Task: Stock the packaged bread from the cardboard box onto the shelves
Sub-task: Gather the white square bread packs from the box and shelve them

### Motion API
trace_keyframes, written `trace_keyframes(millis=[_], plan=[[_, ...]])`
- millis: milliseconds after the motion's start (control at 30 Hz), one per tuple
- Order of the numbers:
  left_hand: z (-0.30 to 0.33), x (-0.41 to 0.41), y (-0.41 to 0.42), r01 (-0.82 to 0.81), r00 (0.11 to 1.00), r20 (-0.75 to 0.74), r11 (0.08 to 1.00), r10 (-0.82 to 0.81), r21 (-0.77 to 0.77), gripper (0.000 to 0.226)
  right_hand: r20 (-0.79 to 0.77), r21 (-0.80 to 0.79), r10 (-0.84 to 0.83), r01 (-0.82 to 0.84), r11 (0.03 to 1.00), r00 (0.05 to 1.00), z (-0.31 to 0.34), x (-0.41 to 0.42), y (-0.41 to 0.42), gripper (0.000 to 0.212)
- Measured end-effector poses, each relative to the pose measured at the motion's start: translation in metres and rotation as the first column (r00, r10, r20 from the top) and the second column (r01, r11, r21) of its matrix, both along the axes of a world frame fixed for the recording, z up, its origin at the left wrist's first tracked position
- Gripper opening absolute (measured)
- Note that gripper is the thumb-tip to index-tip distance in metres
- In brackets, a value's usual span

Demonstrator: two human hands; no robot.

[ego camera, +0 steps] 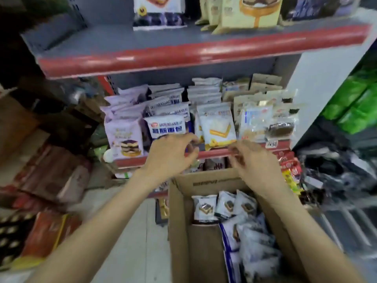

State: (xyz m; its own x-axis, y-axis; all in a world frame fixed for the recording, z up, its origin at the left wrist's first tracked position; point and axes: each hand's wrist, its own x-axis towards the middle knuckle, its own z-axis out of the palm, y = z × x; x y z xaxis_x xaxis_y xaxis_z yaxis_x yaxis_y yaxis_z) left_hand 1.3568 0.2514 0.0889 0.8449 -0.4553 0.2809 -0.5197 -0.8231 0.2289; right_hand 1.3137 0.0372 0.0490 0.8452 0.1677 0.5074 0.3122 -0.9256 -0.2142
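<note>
The fingers of the left hand are loosely curled and a little apart, with the tips at the front row of the middle shelf, near the lower edge of a white packet with blue letters; the picture is blurred there, so it is not possible to tell if they pinch something or only touch it. The fingers of the right hand are also curled inward, close to each other, just in front of the red edge of the same shelf and under a white packet that shows a yellow cake slice; whether they hold something cannot be told. Both hands are near each other, above the far side of the open cardboard box, and the two bare forearms reach forward over it. Inside the box lie many packaged breads in white wrappers, some standing in a row at the far end and others piled at the right side. On the middle shelf the packets stand in rows: purple ones at the left, white and blue ones in the middle, pale and clear ones at the right. The upper shelf has also a red front edge and carries a few bigger packets. On the floor at the left are brown and red boxes.
</note>
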Motion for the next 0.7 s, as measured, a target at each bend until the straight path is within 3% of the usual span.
trace_keyframes(millis=[67,133,267,467,700], plan=[[-0.045,-0.026,-0.012,-0.023,0.979,-0.196,0.991,0.048,0.129,0.031,-0.283,-0.026,0.000,-0.007,1.000,0.959,-0.047,-0.032,-0.025,0.017],[-0.091,-0.052,-0.025,-0.033,0.947,-0.305,0.974,0.102,0.226,0.032,-0.520,-0.023,-0.003,-0.011,1.000,0.854,-0.089,-0.061,-0.049,0.021],[-0.180,-0.096,-0.059,-0.051,0.860,-0.479,0.963,0.176,0.263,0.030,-0.756,-0.068,-0.054,0.004,0.998,0.652,-0.168,-0.106,-0.097,0.028],[-0.293,-0.132,-0.114,-0.056,0.671,-0.713,0.972,0.206,0.229,0.027,-0.865,-0.093,-0.125,0.089,0.992,0.485,-0.272,-0.139,-0.143,0.036],[-0.395,-0.110,-0.177,-0.072,0.645,-0.710,0.947,0.283,0.312,0.034,-0.870,-0.232,-0.209,0.003,0.973,0.447,-0.368,-0.106,-0.145,0.045]])
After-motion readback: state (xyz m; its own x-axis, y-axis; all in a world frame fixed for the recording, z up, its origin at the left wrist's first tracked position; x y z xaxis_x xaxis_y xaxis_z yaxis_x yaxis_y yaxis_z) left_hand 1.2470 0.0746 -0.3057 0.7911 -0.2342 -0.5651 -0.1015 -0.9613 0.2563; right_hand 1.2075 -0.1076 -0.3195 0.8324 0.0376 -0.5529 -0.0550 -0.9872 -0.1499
